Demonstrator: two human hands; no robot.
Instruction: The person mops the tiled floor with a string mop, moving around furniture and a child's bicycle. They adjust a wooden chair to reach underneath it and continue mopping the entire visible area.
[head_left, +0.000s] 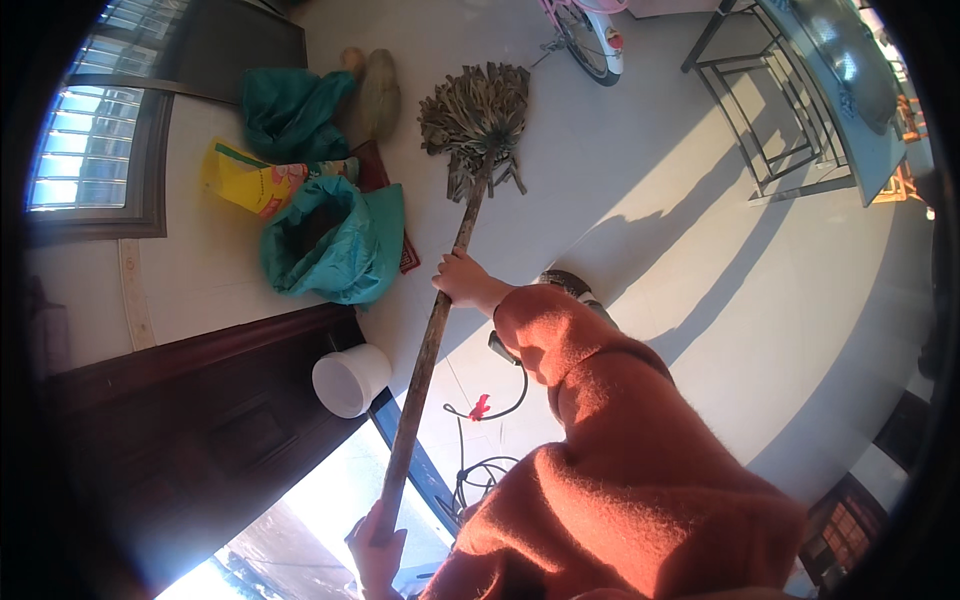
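A mop with a wooden handle (424, 367) slants across the view, its head of grey-brown cloth strips (480, 112) against the pale tiled floor. My right hand (461, 280) is closed around the middle of the handle, its arm in an orange-red fuzzy sleeve reaching in from the lower right. Near the bottom edge, my left hand (376, 544) grips the handle's upper end, with bright light around it. Left of the handle lie a white plastic bucket (351, 380) and an open teal sack (334, 247).
Another teal sack (296, 112), a yellow bag (244, 180) and a large gourd-like thing (379, 94) are by the left wall. A black cable (517, 401) curls near my shoe (566, 283). A bicycle wheel (589, 45) and a metal-framed table (862, 154) stand ahead and right; a dark door (202, 420) is left.
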